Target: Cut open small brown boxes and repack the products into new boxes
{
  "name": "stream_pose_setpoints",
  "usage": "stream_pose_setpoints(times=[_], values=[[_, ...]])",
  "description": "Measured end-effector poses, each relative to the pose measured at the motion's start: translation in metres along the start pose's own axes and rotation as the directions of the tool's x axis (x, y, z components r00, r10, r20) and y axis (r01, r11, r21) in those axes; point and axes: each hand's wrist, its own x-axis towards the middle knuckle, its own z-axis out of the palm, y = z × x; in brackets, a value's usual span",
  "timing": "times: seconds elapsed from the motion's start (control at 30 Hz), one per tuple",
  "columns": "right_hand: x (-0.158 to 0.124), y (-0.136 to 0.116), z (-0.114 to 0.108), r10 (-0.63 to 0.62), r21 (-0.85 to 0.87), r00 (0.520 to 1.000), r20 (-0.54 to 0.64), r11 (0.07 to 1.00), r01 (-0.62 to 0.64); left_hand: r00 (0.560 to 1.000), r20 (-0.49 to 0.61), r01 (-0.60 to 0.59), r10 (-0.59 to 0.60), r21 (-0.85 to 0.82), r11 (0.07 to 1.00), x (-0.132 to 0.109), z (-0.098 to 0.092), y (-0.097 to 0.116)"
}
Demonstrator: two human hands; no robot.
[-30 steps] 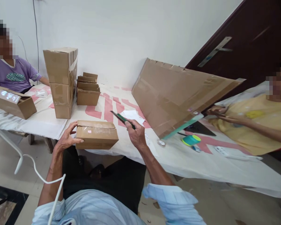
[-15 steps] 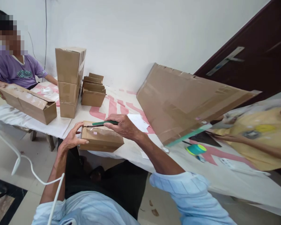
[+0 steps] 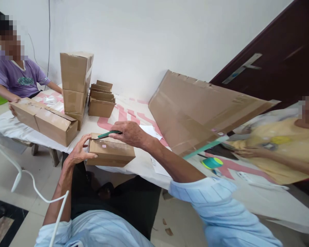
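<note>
A small taped cardboard box lies near the table's front edge, with a small printed mark on its top. My left hand grips its left end, thumb along the near side and fingers at the far edge. In my right hand, above the box, is a slim green-handled knife. The knife's thin tip points left and meets the top of the box close to my left fingers; how deep it goes I cannot tell.
Stacked boxes and an open divided carton stand behind. At left a co-worker's hands hold a long box. A large cardboard sheet leans on the right, near a teal tape roll and another person.
My right hand has shifted slightly left and tilted the knife, its handle higher over the box. The co-worker's long box has slid right, toward the stack. My left hand keeps its grip.
</note>
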Motion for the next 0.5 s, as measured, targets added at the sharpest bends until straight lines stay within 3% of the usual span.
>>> stream_pose_setpoints(times=[0.17, 0.27, 0.5], values=[[0.001, 0.002, -0.014, -0.006, -0.078, 0.997, 0.073, 0.997, 0.012, 1.000, -0.004, -0.021, 0.021, 0.010, 1.000, 0.005, -0.003, -0.006], [-0.010, 0.016, -0.023, 0.006, -0.085, 0.996, 0.088, 0.996, 0.002, 1.000, -0.018, -0.015, 0.015, 0.003, 1.000, 0.007, -0.005, -0.009], [-0.076, 0.072, -0.046, 0.132, 0.020, 0.986, 0.102, 0.991, -0.135, 1.000, 0.029, -0.003, 0.004, -0.045, 0.999, 0.010, -0.005, -0.005]])
